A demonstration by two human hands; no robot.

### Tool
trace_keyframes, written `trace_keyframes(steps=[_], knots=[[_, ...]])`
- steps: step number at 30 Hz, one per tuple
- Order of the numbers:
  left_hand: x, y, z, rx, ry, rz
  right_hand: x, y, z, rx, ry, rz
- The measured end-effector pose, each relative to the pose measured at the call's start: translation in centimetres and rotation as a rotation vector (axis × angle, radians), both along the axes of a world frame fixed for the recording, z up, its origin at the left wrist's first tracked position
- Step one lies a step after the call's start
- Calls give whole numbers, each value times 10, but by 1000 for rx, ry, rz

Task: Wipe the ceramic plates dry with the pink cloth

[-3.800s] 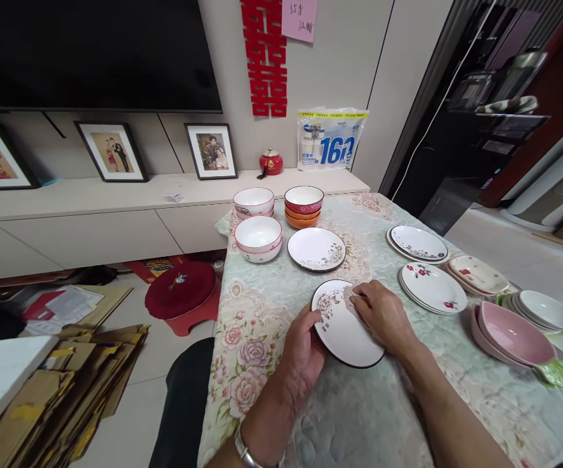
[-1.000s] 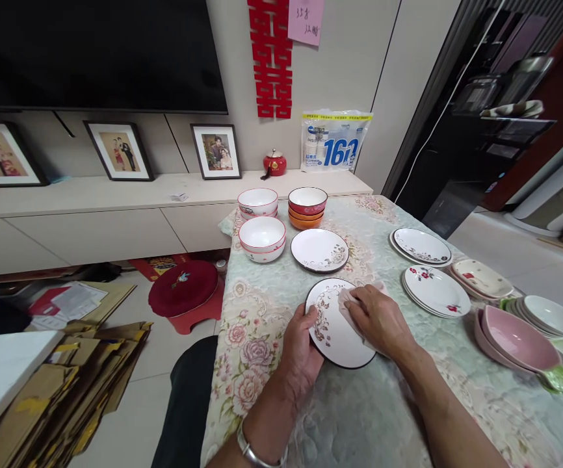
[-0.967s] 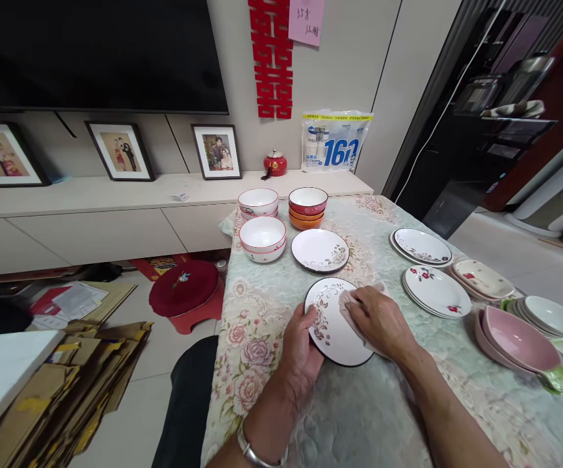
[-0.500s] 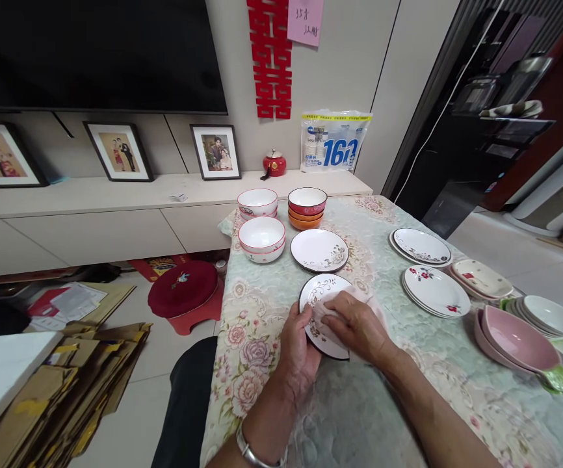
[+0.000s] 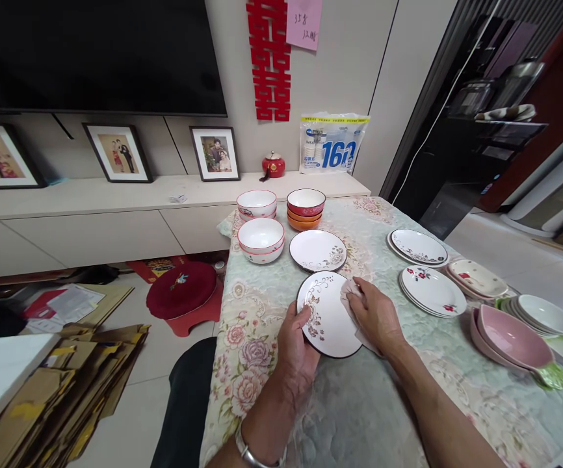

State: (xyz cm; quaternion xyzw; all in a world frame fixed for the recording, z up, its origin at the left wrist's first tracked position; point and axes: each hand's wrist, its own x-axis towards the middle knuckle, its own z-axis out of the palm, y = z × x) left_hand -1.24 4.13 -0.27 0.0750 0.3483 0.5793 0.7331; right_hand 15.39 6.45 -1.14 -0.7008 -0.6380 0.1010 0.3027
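Observation:
My left hand (image 5: 297,343) grips the left edge of a white plate (image 5: 336,318) with a dark rim and brown floral scrolls, its thumb on top and fingers beneath. The plate is held tilted above the tablecloth. At the plate's right edge, my right hand (image 5: 376,316) is closed on a thin, pale wiping cloth (image 5: 352,292), pressed against the rim; whether it is fabric or tissue I cannot tell. Just beyond lies a similar dark-rimmed plate (image 5: 316,249). Left of that stand white bowls with red rims (image 5: 261,235).
Behind are a stack of red and orange bowls (image 5: 305,209) and more white bowls (image 5: 257,203). On the right sit floral plates (image 5: 432,290), a patterned dish (image 5: 477,278), pink bowls (image 5: 515,336) and white bowls (image 5: 549,313). A red stool (image 5: 183,290) stands left of the table.
My right hand with the cloth has moved from the plate's middle to its right edge, uncovering the plate's face. My left hand keeps its hold.

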Motion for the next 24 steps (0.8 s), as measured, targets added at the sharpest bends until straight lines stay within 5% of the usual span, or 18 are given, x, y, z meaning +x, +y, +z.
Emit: trace_keyframes(steps=[11, 18, 24], knots=[[1, -3, 6, 54, 94, -48, 2, 0, 7, 70, 476, -87], [-2, -5, 0, 304, 332, -5, 9, 1, -1, -34, 819, -80], [-7, -7, 12, 498, 507, 34, 12, 5, 4, -109, 991, -14]])
